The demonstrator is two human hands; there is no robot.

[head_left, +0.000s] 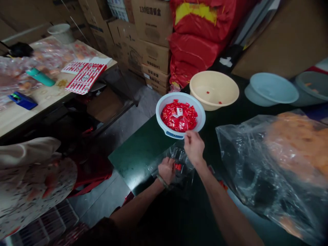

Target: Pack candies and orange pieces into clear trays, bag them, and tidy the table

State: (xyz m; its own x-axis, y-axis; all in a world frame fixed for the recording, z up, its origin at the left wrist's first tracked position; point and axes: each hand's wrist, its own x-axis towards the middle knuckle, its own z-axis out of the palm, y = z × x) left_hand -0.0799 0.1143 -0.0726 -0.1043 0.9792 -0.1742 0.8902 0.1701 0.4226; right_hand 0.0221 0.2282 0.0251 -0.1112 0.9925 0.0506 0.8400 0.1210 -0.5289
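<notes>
A pale blue basin (pixel 159 114) full of small red packets (pixel 179 118) stands on the dark green table (pixel 133 160); one white packet lies on top of the heap. At the basin's near rim is my right hand (pixel 194 147), its fingers pinched together. Whatever is between those fingertips is too small to make out. Closer to me, my left hand (pixel 166 170), with a band at the wrist, is closed on a clear plastic bag (pixel 186 174) lying on the table. A red packet (pixel 178 166) shows beside its fingers, apparently in or under the plastic.
Behind stand a cream basin (pixel 214 89) holding a few red bits and another blue basin (pixel 271 90). A large clear bag of orange items (pixel 294 143) covers the right side. Across the aisle, a person's patterned clothing (pixel 38 188) is beside a cluttered wooden table (pixel 15 118).
</notes>
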